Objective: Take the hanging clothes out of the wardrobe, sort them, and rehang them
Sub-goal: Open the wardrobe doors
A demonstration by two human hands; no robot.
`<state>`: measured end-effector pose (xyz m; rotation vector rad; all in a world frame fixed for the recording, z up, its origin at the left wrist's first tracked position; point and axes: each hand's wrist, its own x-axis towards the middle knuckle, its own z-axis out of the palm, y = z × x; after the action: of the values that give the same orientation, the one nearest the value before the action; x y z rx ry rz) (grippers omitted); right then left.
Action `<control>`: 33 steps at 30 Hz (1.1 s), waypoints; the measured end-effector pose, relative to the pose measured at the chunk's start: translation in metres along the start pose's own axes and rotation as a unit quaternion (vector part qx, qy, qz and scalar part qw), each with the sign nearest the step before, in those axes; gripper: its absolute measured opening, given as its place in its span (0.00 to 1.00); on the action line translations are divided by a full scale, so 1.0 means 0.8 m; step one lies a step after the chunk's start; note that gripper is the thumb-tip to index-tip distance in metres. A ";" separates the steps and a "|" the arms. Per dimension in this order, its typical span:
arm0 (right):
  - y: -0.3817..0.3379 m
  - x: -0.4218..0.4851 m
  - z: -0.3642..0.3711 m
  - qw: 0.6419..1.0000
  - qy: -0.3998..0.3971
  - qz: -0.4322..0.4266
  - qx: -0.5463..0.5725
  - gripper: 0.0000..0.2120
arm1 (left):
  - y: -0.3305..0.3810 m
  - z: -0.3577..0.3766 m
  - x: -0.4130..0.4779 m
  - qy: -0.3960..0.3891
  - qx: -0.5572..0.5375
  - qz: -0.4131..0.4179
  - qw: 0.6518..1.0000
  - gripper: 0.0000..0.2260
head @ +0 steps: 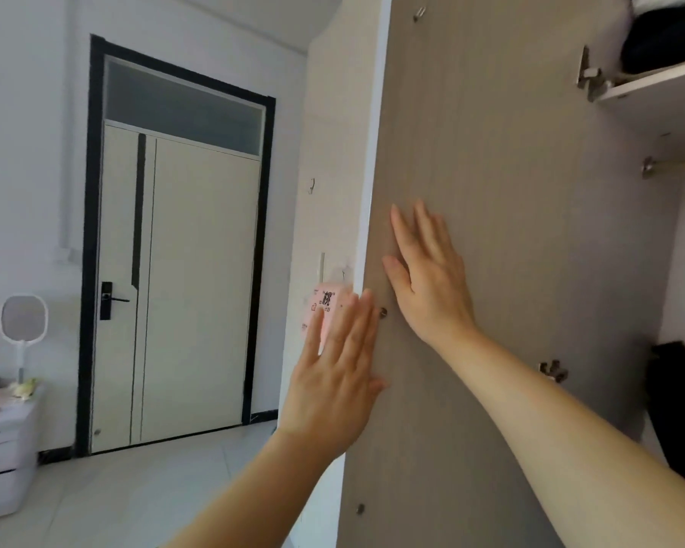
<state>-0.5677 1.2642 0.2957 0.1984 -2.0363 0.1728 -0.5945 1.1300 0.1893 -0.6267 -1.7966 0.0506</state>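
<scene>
A wardrobe door (pixel 511 160) of pale wood grain stands open, its inner face toward me. My right hand (pixel 428 274) lies flat on that inner face with straight fingers. At the door's white front edge my left hand (pixel 333 373) is flat too, fingers straight and pointing up, partly across the edge. Inside the wardrobe on the right, a hanging rail (pixel 677 164) runs under a shelf (pixel 657 79); no hangers show on the visible part. A dark garment (pixel 677 405) sits low at the right edge. Dark folded clothes (pixel 665 37) lie on the shelf.
A pink sticker (pixel 325 306) is on the neighbouring wardrobe panel behind my left hand. The room door (pixel 182 278) with a black frame is at the back. A white drawer unit (pixel 1 448) with a round mirror (pixel 24 318) stands at the left. The floor is tiled.
</scene>
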 end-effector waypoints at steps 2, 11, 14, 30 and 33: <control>0.005 0.005 0.015 1.000 0.022 -0.007 -0.013 0.28 | 0.003 0.011 0.002 -0.004 0.009 -0.011 1.000 0.33; 0.029 0.015 0.052 0.992 0.098 -0.065 -0.041 0.25 | 0.000 0.039 0.007 0.022 -0.004 -0.037 0.999 0.36; 0.032 0.013 0.051 0.992 0.092 -0.071 -0.046 0.26 | -0.001 0.039 0.007 0.016 -0.005 -0.043 0.999 0.35; 0.057 -0.067 -0.031 0.992 -0.071 0.024 -0.097 0.28 | 0.048 -0.031 0.012 -0.006 -0.103 -0.005 0.995 0.26; 0.081 -0.106 -0.063 0.975 -0.123 0.106 -0.151 0.30 | 0.084 -0.042 0.017 -0.042 -0.165 0.023 0.985 0.25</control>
<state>-0.4998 1.3433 0.2407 -0.1973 -2.2986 -0.0337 -0.5407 1.1840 0.1890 -0.9137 -1.8893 -0.1960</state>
